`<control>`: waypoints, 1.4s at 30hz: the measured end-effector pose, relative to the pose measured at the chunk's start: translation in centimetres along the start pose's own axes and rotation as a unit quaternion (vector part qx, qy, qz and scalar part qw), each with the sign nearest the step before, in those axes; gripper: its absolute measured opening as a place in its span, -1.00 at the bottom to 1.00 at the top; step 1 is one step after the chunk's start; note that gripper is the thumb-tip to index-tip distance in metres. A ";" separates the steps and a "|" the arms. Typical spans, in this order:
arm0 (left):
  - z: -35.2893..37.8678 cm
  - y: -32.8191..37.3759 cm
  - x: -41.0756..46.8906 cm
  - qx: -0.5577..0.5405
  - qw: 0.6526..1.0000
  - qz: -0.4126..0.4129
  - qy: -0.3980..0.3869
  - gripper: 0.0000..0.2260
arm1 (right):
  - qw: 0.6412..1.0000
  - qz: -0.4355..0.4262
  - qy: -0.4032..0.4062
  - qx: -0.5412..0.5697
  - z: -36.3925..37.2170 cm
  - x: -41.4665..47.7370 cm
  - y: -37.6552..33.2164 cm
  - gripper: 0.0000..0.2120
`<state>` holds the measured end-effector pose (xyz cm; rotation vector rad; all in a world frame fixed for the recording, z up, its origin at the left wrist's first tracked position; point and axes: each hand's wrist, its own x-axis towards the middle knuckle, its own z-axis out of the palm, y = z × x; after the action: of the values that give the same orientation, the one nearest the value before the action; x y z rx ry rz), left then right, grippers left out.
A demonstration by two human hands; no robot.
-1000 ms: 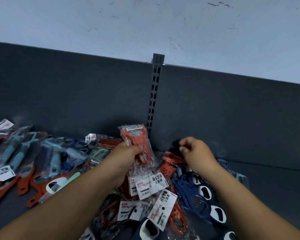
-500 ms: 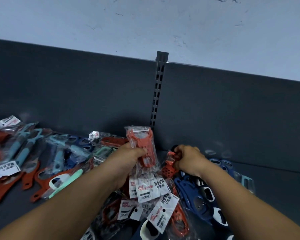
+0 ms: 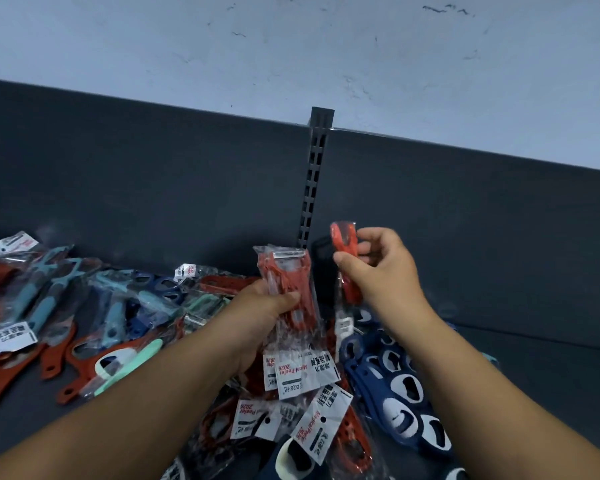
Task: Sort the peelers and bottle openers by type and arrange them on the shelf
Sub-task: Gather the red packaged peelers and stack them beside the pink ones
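Left hand (image 3: 260, 317) grips a bundle of bagged red peelers (image 3: 286, 280); right hand (image 3: 383, 271) pinches a single red peeler (image 3: 342, 237) just beside it, likely collecting one type together.

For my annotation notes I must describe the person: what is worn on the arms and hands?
Nothing worn shows. The left hand and right hand are bare: no gloves, rings or watch. The left forearm and right forearm are bare down to the picture's lower edge; no sleeve is in view.
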<state>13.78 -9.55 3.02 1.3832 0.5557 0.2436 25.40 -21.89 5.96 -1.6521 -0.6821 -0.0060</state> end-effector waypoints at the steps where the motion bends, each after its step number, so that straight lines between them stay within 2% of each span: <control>1: 0.1 0.1 0.0 0.003 1.000 0.002 -0.002 -0.82 | 1.000 0.013 -0.015 0.017 0.2 -0.2 -0.5 -0.78; 5: 0.6 0.4 -0.3 -0.007 0.999 0.026 -0.031 -0.85 | 0.991 0.089 -0.083 0.065 1.6 -1.2 -0.6 -0.76; 7: 0.9 0.5 -0.4 -0.017 0.998 0.035 -0.043 -0.80 | 0.991 0.087 -0.082 0.051 2.2 -1.6 -0.1 -0.76; 8: 1.0 0.6 -0.5 -0.015 0.998 0.037 -0.049 -0.70 | 0.993 0.080 -0.073 0.037 2.4 -1.8 0.1 -0.76; 10: 1.1 0.5 -0.5 0.003 0.997 0.033 -0.075 -0.38 | 0.996 0.063 -0.058 0.002 2.5 -2.1 0.3 -0.73; 11: 1.1 0.5 -0.5 0.011 0.995 0.030 -0.094 -0.34 | 0.997 0.055 -0.060 -0.009 2.5 -2.2 0.3 -0.68; 12: 1.2 0.8 -0.8 0.012 0.993 0.037 -0.107 -0.45 | 0.996 0.055 -0.065 -0.015 2.5 -2.3 0.2 -0.64; 14: 1.3 0.9 -0.9 0.003 0.993 0.050 -0.103 -0.80 | 0.994 0.072 -0.077 0.004 2.3 -2.6 0.0 -0.65; 17: 1.4 0.6 -0.7 -0.008 0.997 0.050 -0.057 -0.83 | 0.993 0.085 -0.069 0.040 1.6 -2.7 -0.1 -0.86; 18: 1.6 0.6 -0.7 -0.007 0.997 0.051 -0.050 -0.82 | 0.992 0.104 -0.058 0.050 1.3 -2.7 -0.1 -0.87; 20: 1.9 0.7 -0.8 -0.005 0.998 0.049 -0.050 -0.81 | 0.977 0.165 -0.079 0.112 0.6 -2.7 0.1 -0.60; 21: 2.2 0.6 -0.9 -0.006 0.998 0.047 -0.051 -0.78 | 0.960 0.199 -0.109 0.165 0.3 -2.7 0.1 -0.55; 23: 3.1 0.6 -1.2 -0.005 0.997 0.050 -0.060 -0.69 | 0.925 0.231 -0.175 0.247 -0.1 -3.0 -0.3 -0.65; 24: 3.6 0.5 -1.2 0.004 0.997 0.054 -0.060 -0.62 | 0.919 0.227 -0.193 0.258 -0.2 -3.1 -0.2 -0.69; 27: 5.0 0.4 -1.3 0.030 0.997 0.055 -0.051 -0.31 | 0.931 0.201 -0.200 0.229 0.3 -3.1 -0.1 -0.67; 28: 5.4 0.3 -1.4 0.023 0.997 0.055 -0.046 -0.29 | 0.937 0.196 -0.201 0.208 0.3 -3.2 -0.1 -0.65; 29: 5.6 0.3 -1.4 0.012 0.998 0.053 -0.040 -0.36 | 0.938 0.197 -0.208 0.195 0.3 -3.3 -0.3 -0.63; 32: 5.5 0.5 -1.9 -0.027 0.998 0.051 -0.029 -0.78 | 0.923 0.206 -0.245 0.215 -1.1 -2.6 0.0 -0.66; 34: 4.3 0.6 -2.1 -0.039 0.999 0.038 -0.005 -0.85 | 0.938 0.194 -0.234 0.166 -2.7 -1.8 0.6 -0.60; 36: 2.7 0.5 -2.5 -0.047 0.998 0.032 0.023 -0.81 | 0.967 0.153 -0.204 0.011 -4.2 -0.9 1.9 -0.56; 37: 2.0 0.5 -2.7 -0.043 0.998 0.025 0.030 -0.78 | 0.968 0.127 -0.207 -0.058 -4.6 -0.7 2.5 -0.57; 39: 0.9 0.2 -3.1 -0.034 0.999 0.006 0.033 -0.77 | 0.952 0.097 -0.248 -0.151 -4.7 -0.7 3.8 -0.60; 42: -0.1 -0.1 -3.2 -0.038 0.999 -0.001 0.035 -0.80 | 0.903 0.063 -0.328 -0.269 -3.7 -0.7 4.8 -0.57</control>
<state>10.99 -11.07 3.66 1.3044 0.6000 0.3102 28.30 -25.69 2.14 -2.2561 -1.1511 0.5201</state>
